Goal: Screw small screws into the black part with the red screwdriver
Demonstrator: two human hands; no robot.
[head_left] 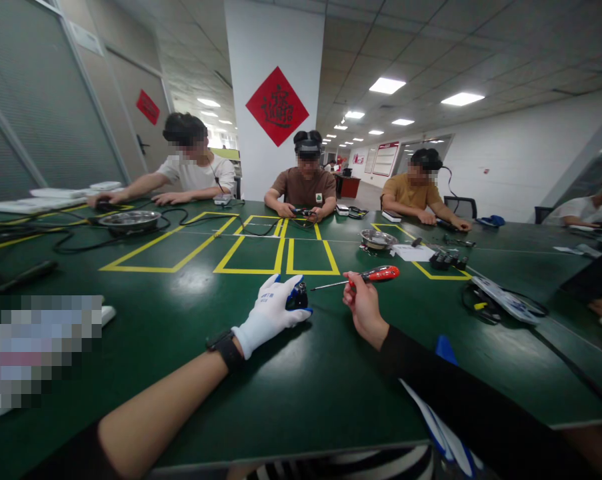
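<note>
My left hand (275,310), in a white glove with blue fingertips, is closed around a small black device (297,297) just above the green table. Its exact kind is hard to make out. My bare right hand (363,303) grips a screwdriver (381,274) with a red and black handle. The thin metal shaft points left, its tip close to the black device but seemingly apart from it. Beneath my right forearm lies a white and blue glove (438,427).
Yellow tape (248,271) marks rectangles on the green table (195,373). Metal bowls stand left (129,220) and right (378,239). Black blocks (448,260) and a cable coil (481,307) lie at right. Several people sit around the table; one opposite (305,183) handles a dark object.
</note>
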